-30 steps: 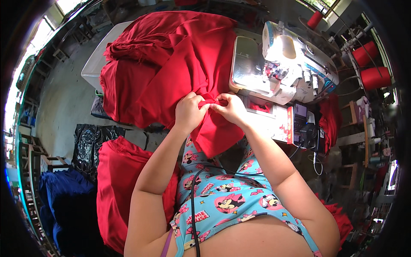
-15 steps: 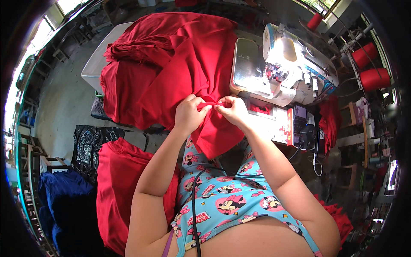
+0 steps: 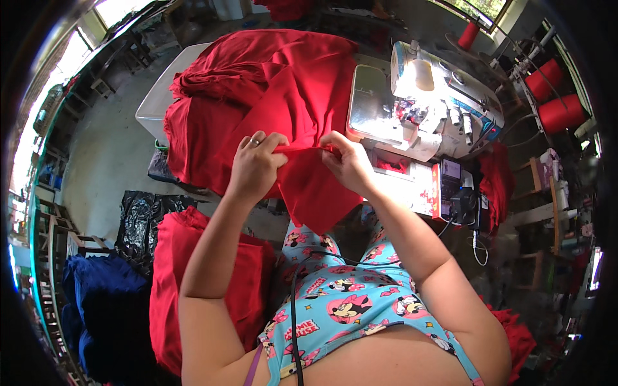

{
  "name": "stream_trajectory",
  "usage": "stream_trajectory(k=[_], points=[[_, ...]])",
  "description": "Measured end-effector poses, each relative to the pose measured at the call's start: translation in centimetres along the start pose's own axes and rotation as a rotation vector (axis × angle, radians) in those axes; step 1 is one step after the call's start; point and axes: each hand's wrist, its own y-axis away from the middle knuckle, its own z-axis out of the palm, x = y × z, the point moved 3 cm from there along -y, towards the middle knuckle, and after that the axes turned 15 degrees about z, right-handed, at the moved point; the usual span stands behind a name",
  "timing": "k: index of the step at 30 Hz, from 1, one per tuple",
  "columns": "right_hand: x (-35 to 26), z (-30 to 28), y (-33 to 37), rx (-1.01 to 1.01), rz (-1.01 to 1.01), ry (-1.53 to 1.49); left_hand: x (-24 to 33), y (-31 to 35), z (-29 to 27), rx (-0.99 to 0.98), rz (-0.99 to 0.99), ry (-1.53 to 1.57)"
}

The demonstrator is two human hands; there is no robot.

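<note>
A large piece of red fabric [image 3: 277,83] is heaped over the work table and hangs toward my lap. My left hand [image 3: 256,164] pinches its near edge, fingers curled over the cloth, a ring on one finger. A short way to the right, my right hand [image 3: 346,162] grips the same edge between thumb and fingers. The strip between both hands is drawn fairly straight, and a pointed flap drops below it over my knees. Just beyond my right hand stands a white sewing machine [image 3: 444,96] with a lit work area.
A white bin [image 3: 153,106] shows behind the heap. At lower left lie a red fabric stack [image 3: 206,283], dark blue cloth [image 3: 103,289] and a black plastic bag [image 3: 145,222]. Red thread cones [image 3: 560,113] stand at right. A black cable [image 3: 295,309] crosses my lap.
My left hand has moved left, away from my right hand, which stays near its place. The cloth edge between them is now longer and pulled straighter.
</note>
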Motion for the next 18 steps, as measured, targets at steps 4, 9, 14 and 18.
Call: stream_trajectory(k=[4, 9, 14, 18], points=[[-4.6, 2.9, 1.3, -0.284, -0.499, 0.375, 0.9, 1.5, -2.9, -0.08, -0.008, 0.109], [-8.1, 1.9, 0.5, -0.497, -0.365, 0.274, 2.7, 3.4, -4.6, -0.099, -0.167, 0.449], [-8.3, 0.6, -0.6, -0.484, -0.32, 0.215, 5.4, 3.0, -3.4, 0.349, -0.385, 0.298], [-7.8, -0.8, -0.8, -0.503, -0.287, 0.188, 6.1, 2.2, -2.8, 0.509, -0.295, 0.237]])
